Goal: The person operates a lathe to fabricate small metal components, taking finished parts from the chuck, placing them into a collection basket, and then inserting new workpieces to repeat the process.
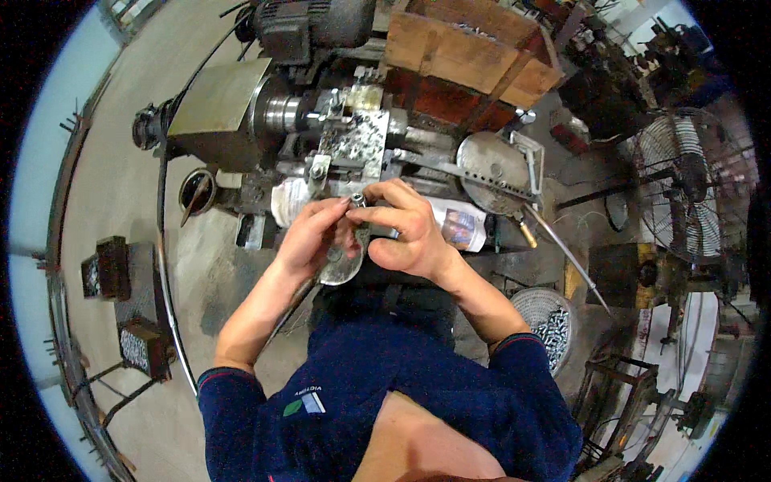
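Observation:
Both hands meet in front of the machine, around a small shiny metal piece point(358, 198) with a round end; its exact kind is too small to tell. My left hand point(312, 234) pinches it from the left with thumb and fingertips. From the right, the fingers of my right hand point(408, 226) close on the same piece, the index finger bent over it. Just below the hands is a round grey metal plate point(341, 270), partly covered by them. Beyond them stands the lathe's tool slide point(353, 143), strewn with dark chips, beside the bright spindle point(283, 112).
A wooden box point(466, 60) stands behind the machine, with a motor point(309, 32) to its left. Right of the hands are a round metal disc point(491, 161) and a long lever point(570, 261). A basket of small metal parts point(554, 333) sits lower right, near a large fan point(679, 185).

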### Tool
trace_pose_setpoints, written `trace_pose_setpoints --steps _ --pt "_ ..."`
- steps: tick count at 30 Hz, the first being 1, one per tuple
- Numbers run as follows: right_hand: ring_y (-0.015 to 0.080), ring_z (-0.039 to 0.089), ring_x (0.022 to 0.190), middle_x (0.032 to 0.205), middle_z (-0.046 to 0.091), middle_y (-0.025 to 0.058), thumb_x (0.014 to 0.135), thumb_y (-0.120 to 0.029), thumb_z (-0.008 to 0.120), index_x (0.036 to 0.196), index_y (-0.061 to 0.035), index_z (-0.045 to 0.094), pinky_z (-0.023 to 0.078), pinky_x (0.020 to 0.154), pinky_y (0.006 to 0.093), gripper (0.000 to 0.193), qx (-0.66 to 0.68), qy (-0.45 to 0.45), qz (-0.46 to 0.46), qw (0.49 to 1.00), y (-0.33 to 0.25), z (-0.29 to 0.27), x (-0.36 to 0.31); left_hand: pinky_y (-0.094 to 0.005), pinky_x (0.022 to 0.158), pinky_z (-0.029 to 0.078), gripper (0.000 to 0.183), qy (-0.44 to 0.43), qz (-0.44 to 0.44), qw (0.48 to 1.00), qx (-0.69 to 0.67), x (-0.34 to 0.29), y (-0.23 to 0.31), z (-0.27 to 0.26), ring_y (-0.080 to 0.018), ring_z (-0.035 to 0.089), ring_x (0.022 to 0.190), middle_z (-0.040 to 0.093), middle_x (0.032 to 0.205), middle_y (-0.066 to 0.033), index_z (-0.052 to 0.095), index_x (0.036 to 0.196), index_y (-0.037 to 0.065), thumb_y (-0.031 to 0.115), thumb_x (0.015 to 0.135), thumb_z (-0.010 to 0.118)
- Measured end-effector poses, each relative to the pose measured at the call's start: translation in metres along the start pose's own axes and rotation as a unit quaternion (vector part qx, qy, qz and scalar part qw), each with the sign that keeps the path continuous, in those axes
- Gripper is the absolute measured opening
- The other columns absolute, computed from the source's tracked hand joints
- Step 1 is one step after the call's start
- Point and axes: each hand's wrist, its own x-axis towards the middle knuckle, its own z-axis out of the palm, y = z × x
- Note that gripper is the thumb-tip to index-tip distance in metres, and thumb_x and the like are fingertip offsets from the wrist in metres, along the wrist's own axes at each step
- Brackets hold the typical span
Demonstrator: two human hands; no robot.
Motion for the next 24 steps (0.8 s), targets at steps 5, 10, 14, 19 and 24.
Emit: trace_pose_setpoints --steps 5,10,14,19,24 --pt "0.0322 0.053 0.084 0.089 0.056 0.0142 0.051 -0.023 0.063 0.085 -0.0099 0.066 0.045 0.074 0.0397 0.037 -0.133 0.048 -0.032 0.989 0.047 -0.058 0.021 -0.0258 0.048 0.047 0.025 0.163 0.08 0.967 0.179 -0.04 0.031 -0.048 -0.0154 0.057 0.055 0.058 0.076 -0.0092 0.053 0.101 -0.003 0.014 0.083 0.057" --pt "0.0335 0.053 0.091 0.093 0.057 0.0156 0.057 -0.023 0.065 0.086 -0.0145 0.068 0.045 0.08 0.0421 0.03 -0.328 0.103 0.052 0.938 0.134 -0.147 0.095 -0.0257 0.059 0.047 0.022 0.266 0.221 0.92 0.184 -0.088 0.057 -0.12 -0.0135 0.057 0.055 0.057 0.064 -0.0056 0.053 0.102 -0.001 0.009 0.082 0.057" --pt "0.0361 0.048 0.106 0.117 0.049 0.0184 0.059 -0.024 0.066 0.104 -0.0171 0.065 0.04 0.093 0.0397 0.045 -0.463 0.177 0.169 0.852 0.158 -0.195 0.122 -0.0287 0.072 0.048 0.03 0.348 0.286 0.836 0.313 -0.091 0.071 -0.166 -0.0172 0.06 0.073 0.061 0.085 -0.0115 0.053 0.11 -0.004 0.006 0.082 0.057" --pt "0.0353 0.045 0.114 0.131 0.042 0.0182 0.059 -0.023 0.064 0.1 -0.0079 0.065 0.038 0.096 0.0391 0.044 -0.342 0.194 0.08 0.916 0.138 -0.184 0.058 -0.0359 0.086 0.044 0.041 0.451 0.142 0.527 0.706 -0.151 0.078 -0.26 -0.0275 0.056 0.101 0.057 0.113 -0.0166 0.049 0.12 -0.003 0.02 0.086 0.054" --pt "0.0275 0.061 0.089 0.098 0.063 0.0144 0.061 -0.025 0.063 0.089 -0.0023 0.066 0.047 0.08 0.0325 0.036 -0.298 0.175 0.373 0.861 0.1 -0.205 -0.136 -0.038 0.078 0.044 0.043 0.502 0.029 0.701 0.506 -0.195 0.043 -0.365 -0.0282 0.059 0.091 0.06 0.102 -0.0219 0.053 0.112 -0.007 0.028 0.088 0.053"
